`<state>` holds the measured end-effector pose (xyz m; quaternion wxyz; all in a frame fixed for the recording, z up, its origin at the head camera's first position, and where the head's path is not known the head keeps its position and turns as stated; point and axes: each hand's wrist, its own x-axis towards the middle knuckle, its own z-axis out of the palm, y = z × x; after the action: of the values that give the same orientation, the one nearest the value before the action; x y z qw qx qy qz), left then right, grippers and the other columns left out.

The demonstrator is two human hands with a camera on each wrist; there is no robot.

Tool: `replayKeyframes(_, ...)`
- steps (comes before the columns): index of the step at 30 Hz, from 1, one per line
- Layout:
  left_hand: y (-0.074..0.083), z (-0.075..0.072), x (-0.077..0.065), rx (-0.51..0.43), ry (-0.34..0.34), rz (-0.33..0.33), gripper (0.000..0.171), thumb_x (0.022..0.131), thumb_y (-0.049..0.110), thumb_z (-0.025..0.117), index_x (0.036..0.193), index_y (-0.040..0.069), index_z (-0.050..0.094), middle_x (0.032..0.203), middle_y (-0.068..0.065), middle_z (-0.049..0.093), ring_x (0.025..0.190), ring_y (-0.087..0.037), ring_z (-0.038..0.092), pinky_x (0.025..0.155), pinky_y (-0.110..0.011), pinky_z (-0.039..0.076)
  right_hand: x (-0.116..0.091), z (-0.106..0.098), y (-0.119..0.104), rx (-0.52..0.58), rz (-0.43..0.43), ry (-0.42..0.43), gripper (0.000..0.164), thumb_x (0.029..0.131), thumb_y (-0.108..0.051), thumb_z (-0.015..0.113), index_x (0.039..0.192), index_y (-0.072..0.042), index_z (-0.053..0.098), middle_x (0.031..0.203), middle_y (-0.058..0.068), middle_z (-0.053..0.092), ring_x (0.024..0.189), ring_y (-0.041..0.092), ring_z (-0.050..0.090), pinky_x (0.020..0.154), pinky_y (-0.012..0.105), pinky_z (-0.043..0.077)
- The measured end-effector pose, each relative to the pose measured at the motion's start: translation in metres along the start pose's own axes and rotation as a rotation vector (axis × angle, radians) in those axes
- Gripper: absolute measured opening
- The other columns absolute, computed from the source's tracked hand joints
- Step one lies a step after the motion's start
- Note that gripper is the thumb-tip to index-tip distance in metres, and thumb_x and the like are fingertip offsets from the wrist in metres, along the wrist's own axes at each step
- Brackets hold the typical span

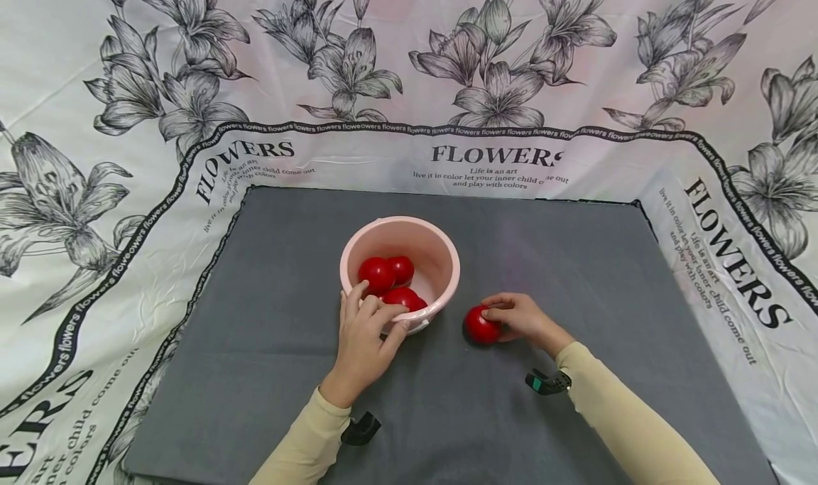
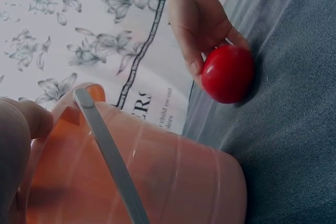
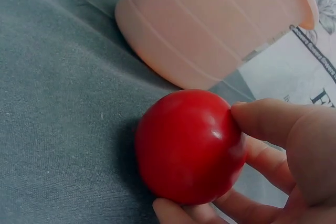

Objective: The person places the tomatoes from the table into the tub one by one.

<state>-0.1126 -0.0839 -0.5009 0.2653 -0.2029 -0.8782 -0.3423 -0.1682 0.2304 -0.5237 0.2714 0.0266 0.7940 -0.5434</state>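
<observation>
A pink bucket (image 1: 451, 272) with a grey handle (image 2: 113, 156) stands upright on the dark grey table. Inside it lie three shiny red balls (image 1: 376, 275). My left hand (image 1: 367, 332) grips the bucket's near rim, with fingers over the edge and the thumb on the outer side. To the right of the bucket, my right hand (image 1: 520, 319) holds another smooth red ball (image 3: 190, 147) low over the grey cloth. Its thumb and fingers are spread round the ball's side, and the palm is clear of it in the right wrist view.
Dark grey cloth (image 1: 255, 371) covers the table top. White sheeting (image 1: 358, 162) printed with flowers and lettering surrounds it at the back and sides. A dark band with a small device (image 1: 548, 382) is at the right wrist, and another dark device (image 1: 361, 429) is at the left.
</observation>
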Motion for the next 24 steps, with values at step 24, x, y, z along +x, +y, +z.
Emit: replayKeyframes(24,0.001,0.000,-0.001,0.011,-0.010,-0.013,0.021,0.085,0.027,0.074,0.101,0.015,0.078,0.096,-0.011,0.067,0.128,-0.045,0.051,0.105,-0.084,0.028,-0.016,-0.068,-0.042,-0.031,-0.006,0.097,0.059,0.101,-0.029,0.062,0.148,0.003,0.044,0.152,0.030,0.042,0.119,0.034,0.055,0.094,0.052,0.059)
